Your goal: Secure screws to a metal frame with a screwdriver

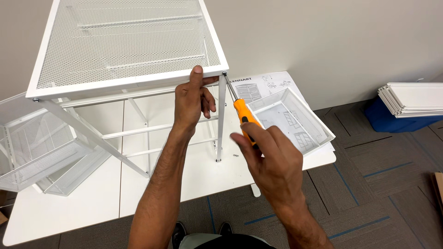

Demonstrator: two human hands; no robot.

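Shoes: two dark toes at the bottom edge, on grey carpet.
Right hand: clenched around an orange-handled screwdriver, its tip meeting a screw at the frame's top corner.
Left hand: grasping the same corner, thumb pressed up against the rim of the mesh top.
Frame: white metal, standing on the white desk, mesh panel uppermost.
Baskets: white mesh, left of the frame.
Tray: white, right of the screwdriver, lying on an instruction sheet.
Panels: white stack on a blue box, far right.
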